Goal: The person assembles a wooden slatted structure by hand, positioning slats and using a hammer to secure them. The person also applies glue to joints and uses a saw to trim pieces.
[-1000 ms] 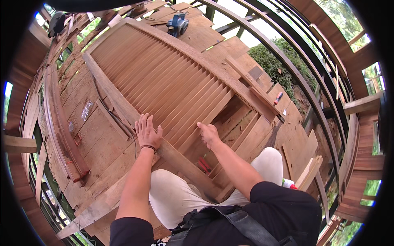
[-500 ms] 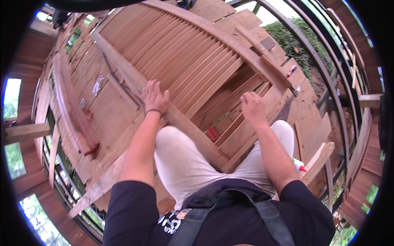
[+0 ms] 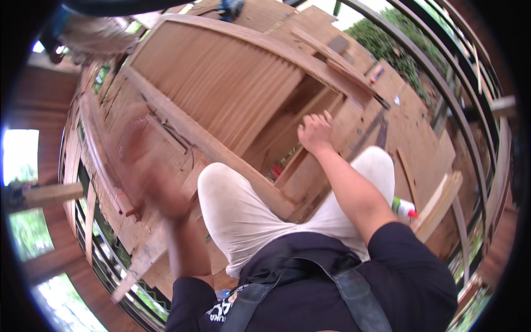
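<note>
A louvered wooden panel (image 3: pixel 204 72), with a long frame rail along each side, lies in front of my knees. Over the gap at its near end is my right hand (image 3: pixel 316 133), its fingers loosely spread beside a loose wooden slat (image 3: pixel 292 170). Whether the fingertips touch that slat cannot be made out. My left hand (image 3: pixel 160 188) is off the panel, out to the left, and badly smeared by motion. Its fingers, and anything in them, are hidden by the blur. Inside the gap lies a small red object (image 3: pixel 276 170).
Curved polished wooden pieces (image 3: pixel 102 155) lie at the left. To my right are a white bottle with a red cap (image 3: pixel 405 209) and a handsaw (image 3: pixel 378 128). A red-and-dark tool (image 3: pixel 376 73) lies beyond the panel. Metal railing (image 3: pixel 437 72) borders the platform at right.
My left hand has left the near rail and swung left and down. The right hand has moved slightly left and forward, its fingers now looser. The view has shifted a little.
</note>
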The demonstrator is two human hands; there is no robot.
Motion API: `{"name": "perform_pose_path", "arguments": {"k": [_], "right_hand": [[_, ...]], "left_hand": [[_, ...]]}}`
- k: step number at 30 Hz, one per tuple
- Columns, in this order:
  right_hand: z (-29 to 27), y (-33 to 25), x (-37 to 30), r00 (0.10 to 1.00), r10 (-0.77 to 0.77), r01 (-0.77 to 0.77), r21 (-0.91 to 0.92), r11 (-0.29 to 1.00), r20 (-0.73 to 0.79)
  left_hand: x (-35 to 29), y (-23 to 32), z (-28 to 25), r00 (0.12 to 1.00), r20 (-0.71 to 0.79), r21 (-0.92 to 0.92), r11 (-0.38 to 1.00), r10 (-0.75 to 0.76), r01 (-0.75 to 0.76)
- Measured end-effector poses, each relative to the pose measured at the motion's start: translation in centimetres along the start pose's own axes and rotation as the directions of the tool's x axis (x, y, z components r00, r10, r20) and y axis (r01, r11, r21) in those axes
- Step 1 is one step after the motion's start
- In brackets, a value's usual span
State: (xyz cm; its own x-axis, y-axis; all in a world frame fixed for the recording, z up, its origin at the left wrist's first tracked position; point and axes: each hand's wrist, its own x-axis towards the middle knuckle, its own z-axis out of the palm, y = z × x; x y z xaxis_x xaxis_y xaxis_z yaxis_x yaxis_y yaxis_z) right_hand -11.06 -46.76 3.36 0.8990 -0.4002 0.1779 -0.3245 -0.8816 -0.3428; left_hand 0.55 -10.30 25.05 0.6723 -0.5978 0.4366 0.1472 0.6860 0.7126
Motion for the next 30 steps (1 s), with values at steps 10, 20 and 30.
{"name": "perform_pose_path", "arguments": {"k": [10, 20, 30], "right_hand": [[-0.2, -0.3, 0.2, 0.988, 0.053, -0.039, -0.093, 0.995, 0.143], [-0.5, 0.4, 0.1, 0.999, 0.013, -0.016, 0.062, 0.998, 0.049], [-3.3, -1.1, 1.1, 0.989, 0.093, -0.143, 0.605, 0.783, 0.114]], "left_hand": [[4.3, -8.6, 5.5, 0.969, -0.136, 0.989, 0.022, -0.207, 0.144], [-6.3, -24.6, 4.0, 0.702, -0.53, 0.797, -0.561, -0.476, 0.221], [-7.9, -25.2, 2.8, 0.904, -0.359, 0.903, -0.33, -0.232, 0.274]]}}
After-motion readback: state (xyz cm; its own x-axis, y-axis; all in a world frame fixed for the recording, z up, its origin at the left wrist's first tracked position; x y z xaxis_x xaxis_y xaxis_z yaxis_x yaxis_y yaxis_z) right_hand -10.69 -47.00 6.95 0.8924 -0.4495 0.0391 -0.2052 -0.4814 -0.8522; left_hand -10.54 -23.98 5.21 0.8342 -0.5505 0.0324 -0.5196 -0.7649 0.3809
